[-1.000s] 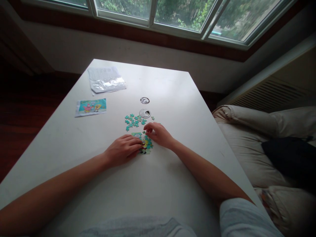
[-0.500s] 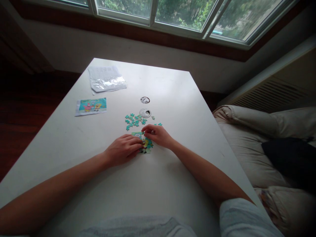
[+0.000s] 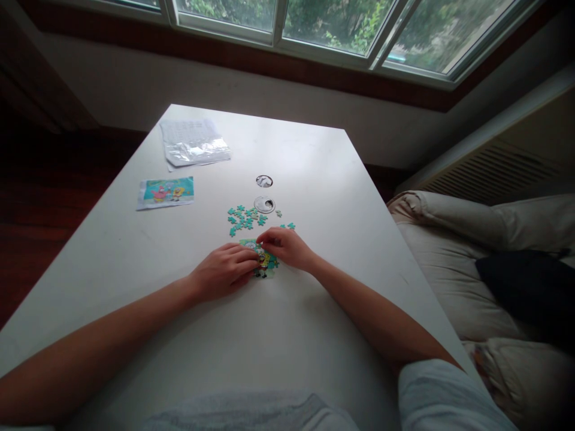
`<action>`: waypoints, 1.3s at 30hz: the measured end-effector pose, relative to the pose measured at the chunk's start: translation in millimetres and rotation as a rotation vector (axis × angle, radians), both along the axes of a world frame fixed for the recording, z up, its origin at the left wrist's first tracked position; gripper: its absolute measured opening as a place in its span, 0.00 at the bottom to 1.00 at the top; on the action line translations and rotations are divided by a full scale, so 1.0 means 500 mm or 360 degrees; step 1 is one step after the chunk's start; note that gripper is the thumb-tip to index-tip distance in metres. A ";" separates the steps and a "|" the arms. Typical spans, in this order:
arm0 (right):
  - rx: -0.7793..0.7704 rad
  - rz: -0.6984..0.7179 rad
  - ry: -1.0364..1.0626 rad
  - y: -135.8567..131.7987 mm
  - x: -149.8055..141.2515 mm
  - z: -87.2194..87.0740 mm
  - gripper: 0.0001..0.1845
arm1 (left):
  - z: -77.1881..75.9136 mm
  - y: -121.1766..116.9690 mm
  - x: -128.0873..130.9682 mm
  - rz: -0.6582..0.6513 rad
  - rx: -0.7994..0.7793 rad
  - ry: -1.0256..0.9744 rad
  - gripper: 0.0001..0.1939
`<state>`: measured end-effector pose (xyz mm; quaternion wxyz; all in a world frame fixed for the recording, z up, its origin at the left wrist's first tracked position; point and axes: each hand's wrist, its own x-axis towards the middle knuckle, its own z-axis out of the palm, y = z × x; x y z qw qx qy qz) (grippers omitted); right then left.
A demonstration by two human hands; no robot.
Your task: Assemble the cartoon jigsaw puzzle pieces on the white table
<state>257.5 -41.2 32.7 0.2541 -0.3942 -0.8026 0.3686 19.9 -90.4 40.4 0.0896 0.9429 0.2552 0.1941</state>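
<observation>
A partly joined jigsaw puzzle with a yellow cartoon figure lies on the white table in front of me. My left hand rests flat over its left side, fingers stretched out and hiding part of it. At the puzzle's upper right edge, my right hand pinches a small green puzzle piece between thumb and fingertips; most of the piece is covered. Several loose teal puzzle pieces are scattered just beyond the hands, and a few more lie beyond my right hand.
Two round shiny discs lie behind the loose pieces. On the left is a picture sheet with cartoon figures, and behind it a clear plastic bag with paper. A beige sofa stands right of the table.
My right fingertips have shifted very slightly at the puzzle's upper edge with the piece. The left hand stays in place.
</observation>
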 end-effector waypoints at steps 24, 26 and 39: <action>0.0316 -0.0031 -0.0261 -0.007 -0.013 -0.006 0.03 | -0.002 -0.001 0.001 0.0011 -0.0016 0.0023 0.14; 0.0346 -0.0022 -0.0273 -0.007 -0.012 -0.008 0.03 | -0.003 -0.001 0.001 0.0009 -0.0019 0.0027 0.14; 0.0332 0.0043 -0.0299 0.002 -0.002 0.000 0.06 | -0.001 0.000 0.000 0.0005 -0.0016 0.0032 0.14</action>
